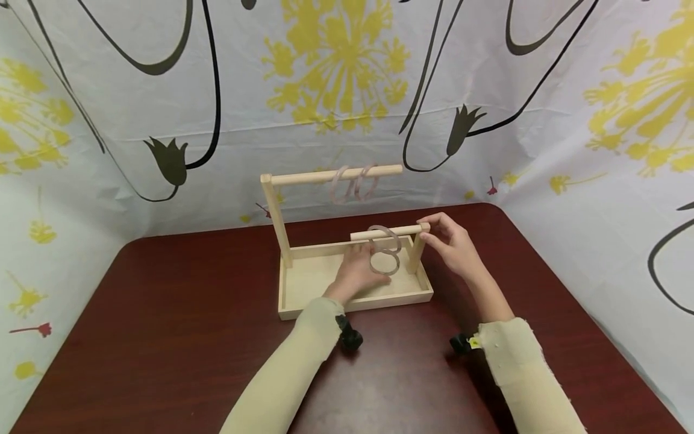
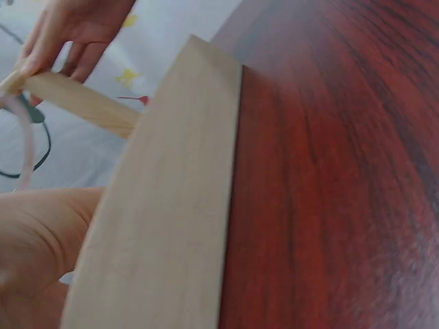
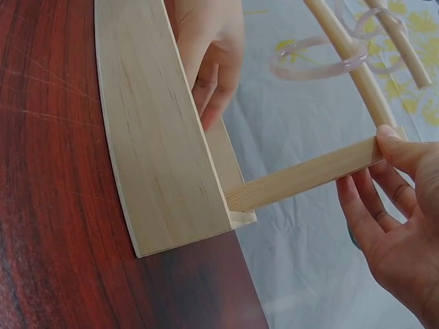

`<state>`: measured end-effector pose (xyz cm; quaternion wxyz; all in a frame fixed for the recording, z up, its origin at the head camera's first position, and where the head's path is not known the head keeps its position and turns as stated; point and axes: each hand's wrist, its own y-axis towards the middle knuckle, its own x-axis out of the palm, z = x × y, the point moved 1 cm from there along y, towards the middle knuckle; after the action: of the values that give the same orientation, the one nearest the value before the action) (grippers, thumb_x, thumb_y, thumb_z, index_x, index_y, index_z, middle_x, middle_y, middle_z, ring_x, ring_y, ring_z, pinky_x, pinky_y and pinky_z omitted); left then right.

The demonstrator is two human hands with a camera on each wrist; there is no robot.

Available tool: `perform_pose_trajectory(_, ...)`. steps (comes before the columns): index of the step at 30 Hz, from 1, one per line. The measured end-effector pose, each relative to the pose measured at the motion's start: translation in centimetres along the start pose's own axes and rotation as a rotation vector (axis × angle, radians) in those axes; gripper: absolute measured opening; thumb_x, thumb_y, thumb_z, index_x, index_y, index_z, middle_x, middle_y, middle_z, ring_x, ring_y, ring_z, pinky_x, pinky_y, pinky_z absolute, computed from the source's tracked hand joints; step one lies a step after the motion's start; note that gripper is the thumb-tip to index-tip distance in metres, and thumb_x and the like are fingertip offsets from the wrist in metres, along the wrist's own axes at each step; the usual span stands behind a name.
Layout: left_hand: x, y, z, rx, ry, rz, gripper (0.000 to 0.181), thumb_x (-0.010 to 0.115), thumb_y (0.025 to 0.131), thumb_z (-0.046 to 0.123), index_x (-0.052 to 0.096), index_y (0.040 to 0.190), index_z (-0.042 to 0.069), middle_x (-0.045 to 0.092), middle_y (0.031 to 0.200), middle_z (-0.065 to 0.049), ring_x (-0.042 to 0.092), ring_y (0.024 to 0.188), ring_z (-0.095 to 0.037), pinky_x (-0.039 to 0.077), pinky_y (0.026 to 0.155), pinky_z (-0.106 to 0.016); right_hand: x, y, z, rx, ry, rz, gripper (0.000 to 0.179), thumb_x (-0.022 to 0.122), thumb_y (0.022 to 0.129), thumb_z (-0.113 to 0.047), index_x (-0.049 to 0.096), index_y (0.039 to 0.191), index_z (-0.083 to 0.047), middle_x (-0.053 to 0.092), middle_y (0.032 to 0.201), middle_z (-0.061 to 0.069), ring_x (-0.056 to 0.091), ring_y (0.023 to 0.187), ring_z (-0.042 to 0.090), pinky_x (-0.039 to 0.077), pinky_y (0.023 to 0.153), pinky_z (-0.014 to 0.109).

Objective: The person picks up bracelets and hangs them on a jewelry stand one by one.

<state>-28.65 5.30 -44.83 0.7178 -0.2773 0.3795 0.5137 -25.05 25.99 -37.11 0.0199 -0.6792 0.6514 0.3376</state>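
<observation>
A wooden jewelry stand has a shallow tray (image 1: 311, 283), a tall post with a high bar (image 1: 309, 178), and a short post (image 3: 309, 171) with a low bar (image 1: 359, 235). My right hand (image 1: 458, 250) pinches the top of the short post where the low bar joins it, thumb on one side and fingers on the other. My left hand (image 1: 355, 274) reaches down into the tray, its fingers loosely bent near the back wall, with nothing seen in its grasp. Pale translucent bangles (image 1: 398, 241) hang at the low bar, just above the left hand.
Two pinkish bangles (image 1: 335, 187) hang on the high bar. The stand sits on a dark red wooden table (image 1: 190, 313), toward its back edge. Behind it hangs a white cloth (image 1: 228, 144) with yellow and dark flower prints. Each wrist wears a black strap.
</observation>
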Motion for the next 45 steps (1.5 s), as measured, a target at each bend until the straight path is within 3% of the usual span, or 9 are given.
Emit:
perform_pose_trajectory(3, 0.4, 0.0, 0.6, -0.031, 0.158, -0.002, 0.091, 0.081, 0.075, 0.057, 0.045, 0.145, 0.010, 0.048, 0.141, -0.011, 0.039, 0.137, -0.028, 0.039, 0.114, -0.035, 0.1, 0.0, 1.4, 0.013, -0.010, 0.001, 0.028, 0.062, 0.097, -0.002, 0.059, 0.123, 0.006, 0.064, 0.114, 0.017, 0.056, 0.097, -0.006, 0.043, 0.085, 0.008)
perform_pose_trajectory(6, 0.8, -0.1, 1.0, -0.061, 0.253, -0.001, 0.096, 0.077, 0.075, 0.064, 0.045, 0.145, 0.007, 0.047, 0.136, -0.012, 0.042, 0.129, -0.027, 0.041, 0.109, -0.033, 0.2, 0.0, 2.2, 0.019, -0.014, 0.000, 0.028, 0.063, 0.097, -0.007, 0.060, 0.124, 0.002, 0.064, 0.115, 0.014, 0.057, 0.098, -0.005, 0.044, 0.085, 0.009)
perform_pose_trajectory(11, 0.7, -0.3, 1.4, -0.077, 0.261, 0.009, 0.090, 0.077, 0.076, 0.063, 0.050, 0.142, 0.008, 0.047, 0.136, -0.012, 0.043, 0.127, -0.026, 0.043, 0.105, -0.033, 0.1, -0.2, 1.8, 0.010, 0.003, -0.002, 0.028, 0.064, 0.097, -0.010, 0.060, 0.122, 0.002, 0.065, 0.113, 0.008, 0.058, 0.099, -0.003, 0.046, 0.086, 0.010)
perform_pose_trajectory(17, 0.0, -0.7, 0.7, -0.082, 0.136, 0.006, 0.075, 0.078, 0.077, 0.058, 0.059, 0.133, 0.013, 0.049, 0.139, -0.009, 0.043, 0.132, -0.025, 0.044, 0.107, -0.035, -0.2, -0.4, -1.8, 0.030, -0.016, -0.022, 0.028, 0.062, 0.096, 0.001, 0.058, 0.121, 0.012, 0.064, 0.116, 0.025, 0.058, 0.097, 0.001, 0.045, 0.082, 0.009)
perform_pose_trajectory(25, -2.9, -2.0, -1.4, -0.084, -0.053, 0.042, 0.074, 0.083, 0.075, 0.048, 0.057, 0.136, 0.015, 0.049, 0.142, -0.019, 0.050, 0.130, -0.035, 0.047, 0.106, -0.049, -0.2, 0.1, -1.9, 0.042, -0.027, -0.026, 0.028, 0.063, 0.096, -0.003, 0.059, 0.121, 0.009, 0.064, 0.115, 0.023, 0.058, 0.097, 0.003, 0.045, 0.081, 0.013)
perform_pose_trajectory(35, -6.5, -3.2, -4.3, -0.138, -0.270, 0.084, 0.076, 0.082, 0.080, 0.035, 0.048, 0.140, 0.003, 0.048, 0.131, -0.016, 0.057, 0.114, -0.029, 0.052, 0.098, -0.044, -0.4, 0.1, -1.8, 0.022, -0.018, -0.018, 0.028, 0.062, 0.096, -0.001, 0.058, 0.122, 0.010, 0.064, 0.116, 0.023, 0.057, 0.097, -0.004, 0.044, 0.084, 0.010)
perform_pose_trajectory(41, -7.8, -4.2, -5.2, -0.138, -0.468, 0.110, 0.073, 0.081, 0.081, 0.027, 0.045, 0.140, 0.002, 0.045, 0.133, -0.017, 0.056, 0.120, -0.031, 0.051, 0.099, -0.043, -0.3, 0.1, -1.7, 0.024, -0.037, -0.027, 0.028, 0.061, 0.097, -0.002, 0.058, 0.123, 0.010, 0.064, 0.117, 0.023, 0.056, 0.097, -0.007, 0.043, 0.084, 0.010)
perform_pose_trajectory(45, -8.4, -4.9, -5.3, -0.099, -0.598, 0.097, 0.073, 0.078, 0.084, 0.022, 0.041, 0.144, 0.004, 0.041, 0.140, -0.017, 0.054, 0.126, -0.033, 0.050, 0.103, -0.044, -0.3, 0.0, -1.6, 0.017, -0.024, -0.020, 0.028, 0.062, 0.096, -0.001, 0.058, 0.122, 0.010, 0.064, 0.114, 0.020, 0.057, 0.096, -0.006, 0.043, 0.084, 0.010)
